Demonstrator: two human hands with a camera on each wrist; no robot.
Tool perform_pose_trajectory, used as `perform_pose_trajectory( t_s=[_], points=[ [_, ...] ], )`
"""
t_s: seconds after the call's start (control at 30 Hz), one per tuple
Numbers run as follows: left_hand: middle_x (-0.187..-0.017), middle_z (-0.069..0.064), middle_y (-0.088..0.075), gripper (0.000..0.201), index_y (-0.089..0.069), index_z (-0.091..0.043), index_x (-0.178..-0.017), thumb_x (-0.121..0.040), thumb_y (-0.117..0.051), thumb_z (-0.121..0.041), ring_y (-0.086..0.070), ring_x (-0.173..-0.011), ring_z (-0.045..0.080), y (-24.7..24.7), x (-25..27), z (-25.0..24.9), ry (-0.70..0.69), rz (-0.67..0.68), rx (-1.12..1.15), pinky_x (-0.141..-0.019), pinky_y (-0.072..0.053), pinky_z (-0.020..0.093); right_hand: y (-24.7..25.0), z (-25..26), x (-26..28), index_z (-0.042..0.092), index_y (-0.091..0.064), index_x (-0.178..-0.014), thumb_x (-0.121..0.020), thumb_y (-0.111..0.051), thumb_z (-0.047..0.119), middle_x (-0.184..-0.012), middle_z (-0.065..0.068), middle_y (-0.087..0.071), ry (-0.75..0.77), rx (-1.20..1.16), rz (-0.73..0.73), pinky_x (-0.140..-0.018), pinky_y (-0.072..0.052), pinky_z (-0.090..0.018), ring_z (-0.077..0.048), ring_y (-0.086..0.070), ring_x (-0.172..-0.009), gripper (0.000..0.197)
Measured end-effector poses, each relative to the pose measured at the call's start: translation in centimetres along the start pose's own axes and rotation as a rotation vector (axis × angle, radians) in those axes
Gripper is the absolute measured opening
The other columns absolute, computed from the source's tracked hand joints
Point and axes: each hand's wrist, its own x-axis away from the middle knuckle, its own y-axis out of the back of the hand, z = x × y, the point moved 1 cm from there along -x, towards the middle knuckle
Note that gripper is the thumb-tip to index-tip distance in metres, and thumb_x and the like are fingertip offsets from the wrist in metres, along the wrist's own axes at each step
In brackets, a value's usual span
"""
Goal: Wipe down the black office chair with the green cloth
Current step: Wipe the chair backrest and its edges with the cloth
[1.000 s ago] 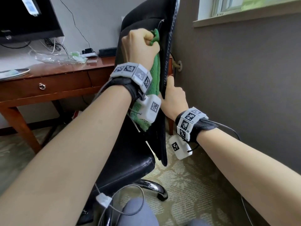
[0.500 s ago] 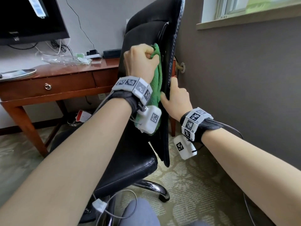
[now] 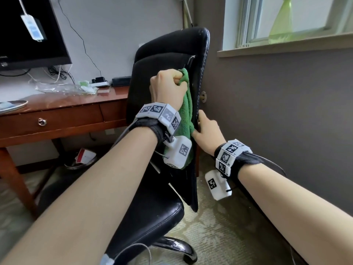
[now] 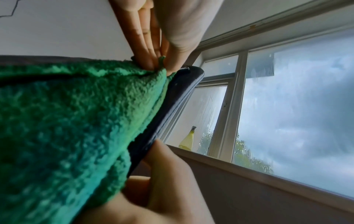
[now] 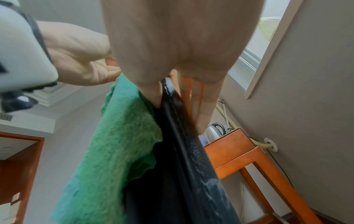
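Beside the desk [image 3: 63,109], left hand [image 3: 168,90] grips cloth [image 3: 186,119]; right hand [image 3: 207,134] clamps chair [image 3: 168,60].

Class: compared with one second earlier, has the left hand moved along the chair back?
Yes. The left hand, gripping the green cloth, sits lower against the desk edge behind it: a short downward stroke.

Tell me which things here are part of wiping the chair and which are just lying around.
Part of the job:
- black office chair
- green cloth, gripped by the left hand
- right hand, holding the backrest edge

Just lying around:
- wooden desk
- monitor
- plastic bag on the desk
- bin under the desk
- green bottle on the windowsill
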Motion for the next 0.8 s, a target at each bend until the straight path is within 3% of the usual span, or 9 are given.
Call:
perform_pose_trajectory(
  t_s=[0.1,0.17,0.27,0.37,0.47,0.53,0.63,0.7,0.8],
  points=[
    [-0.079,-0.011,-0.072,0.014,-0.079,-0.023,-0.094,-0.082,-0.072,-0.019,-0.063,-0.075,0.003,-0.6,-0.7,0.2,0.021,0.004,0.034,-0.072,-0.042,0.008,-0.4,-0.2,-0.6,0.018,-0.041,-0.123,-0.088,-0.052,0.013,-0.078,-0.006,-0.061,-0.036,0.001,-0.007,-0.062,-0.044,-0.031,-0.029,-0.059,-0.071,0.036],
    [-0.071,-0.008,-0.071,0.008,-0.078,-0.019,-0.081,-0.080,-0.071,-0.016,-0.063,-0.070,0.007,-0.8,-1.4,-0.1,0.015,-0.007,0.038,-0.063,-0.041,0.005,-0.7,-0.2,-0.8,0.018,-0.040,-0.124,-0.088,-0.052,0.013,-0.080,-0.009,-0.062,-0.061,0.014,-0.024,-0.063,-0.050,-0.036,-0.030,-0.060,-0.072,0.038],
    [-0.064,-0.003,-0.064,0.018,-0.062,-0.024,-0.063,-0.078,-0.067,-0.016,-0.060,-0.065,0.014,-1.3,-3.5,-1.5,-0.016,-0.016,0.021,-0.070,-0.053,0.020,-1.0,-0.1,-1.1,0.017,-0.038,-0.124,-0.091,-0.055,0.021,-0.083,-0.012,-0.064,-0.086,0.008,-0.032,-0.064,-0.053,-0.038,-0.032,-0.062,-0.073,0.037],
    [-0.065,-0.004,-0.054,0.020,-0.055,-0.028,-0.065,-0.079,-0.062,-0.017,-0.055,-0.066,0.018,-1.8,-5.4,-2.6,-0.101,-0.014,-0.012,-0.075,-0.055,0.028,-0.9,-0.3,-1.4,0.017,-0.038,-0.124,-0.092,-0.053,0.024,-0.085,-0.014,-0.062,-0.093,0.007,-0.026,-0.064,-0.050,-0.037,-0.034,-0.061,-0.075,0.037],
    [-0.080,-0.004,-0.071,0.015,-0.077,-0.021,-0.083,-0.086,-0.062,-0.018,-0.062,-0.075,0.010,-2.2,-5.6,-2.1,-0.179,-0.014,-0.039,-0.072,-0.046,0.015,-0.9,-0.4,-1.3,0.021,-0.038,-0.127,-0.092,-0.052,0.026,-0.086,-0.012,-0.062,-0.083,0.004,-0.044,-0.070,-0.054,-0.042,-0.032,-0.061,-0.075,0.039],
    [-0.090,-0.005,-0.073,0.018,-0.078,-0.021,-0.095,-0.087,-0.062,-0.020,-0.062,-0.079,0.009,-2.1,-5.2,-1.6,-0.226,-0.051,-0.051,-0.074,-0.042,0.013,-1.1,-0.5,-1.3,0.022,-0.039,-0.128,-0.092,-0.052,0.027,-0.084,-0.011,-0.062,-0.073,-0.009,-0.049,-0.071,-0.054,-0.041,-0.031,-0.060,-0.074,0.038],
    [-0.085,-0.003,-0.073,0.015,-0.078,-0.020,-0.087,-0.085,-0.064,-0.021,-0.063,-0.077,0.013,-2.7,-3.8,-0.3,-0.210,-0.101,-0.053,-0.073,-0.042,0.017,-1.1,-0.9,-1.4,0.025,-0.038,-0.127,-0.091,-0.052,0.027,-0.085,-0.014,-0.061,-0.086,0.000,-0.047,-0.071,-0.054,-0.043,-0.032,-0.059,-0.074,0.038],
    [-0.076,-0.005,-0.070,0.013,-0.076,-0.019,-0.077,-0.083,-0.065,-0.020,-0.057,-0.068,0.011,-3.0,-1.8,1.4,-0.184,-0.127,-0.056,-0.068,-0.042,0.018,-1.2,-1.1,-1.5,0.024,-0.037,-0.125,-0.087,-0.049,0.018,-0.088,-0.016,-0.061,-0.102,0.013,-0.027,-0.070,-0.055,-0.043,-0.034,-0.059,-0.075,0.040],
    [-0.074,-0.008,-0.066,0.011,-0.078,-0.020,-0.081,-0.081,-0.067,-0.018,-0.052,-0.066,0.005,-2.8,0.7,3.4,-0.162,-0.113,-0.017,-0.070,-0.038,0.012,-1.3,-1.1,-1.4,0.024,-0.036,-0.127,-0.087,-0.048,0.016,-0.091,-0.014,-0.061,-0.090,0.029,-0.035,-0.071,-0.053,-0.040,-0.034,-0.058,-0.078,0.043]
  ],
)
